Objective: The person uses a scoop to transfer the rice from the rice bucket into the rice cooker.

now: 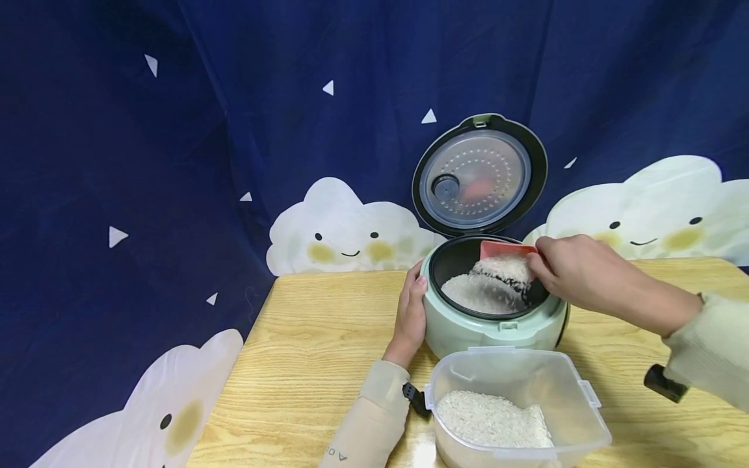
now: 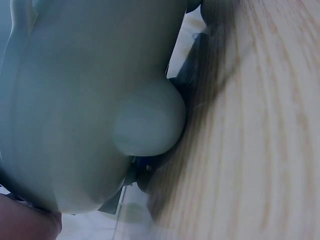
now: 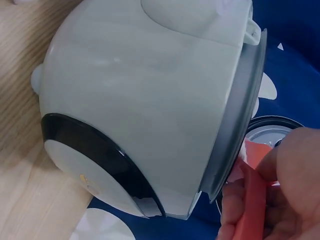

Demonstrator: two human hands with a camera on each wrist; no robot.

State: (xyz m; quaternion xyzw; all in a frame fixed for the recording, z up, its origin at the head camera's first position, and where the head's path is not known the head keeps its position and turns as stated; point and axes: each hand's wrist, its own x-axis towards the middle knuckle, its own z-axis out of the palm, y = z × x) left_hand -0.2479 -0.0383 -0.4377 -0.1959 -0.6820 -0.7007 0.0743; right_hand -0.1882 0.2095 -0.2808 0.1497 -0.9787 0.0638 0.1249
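A pale green rice cooker stands on the table with its lid raised. White rice lies in its dark inner pot. My right hand grips the handle of a red scoop, tilted over the pot with rice spilling from it. The scoop's red handle shows between the fingers in the right wrist view. Against the cooker's left side rests my left hand, fingers along the rim. A clear plastic container holding rice sits in front of the cooker.
The wooden table stretches left of the cooker and container. Behind it hangs a dark blue curtain with white clouds and triangles. In the left wrist view, the cooker's round foot stands on the tabletop.
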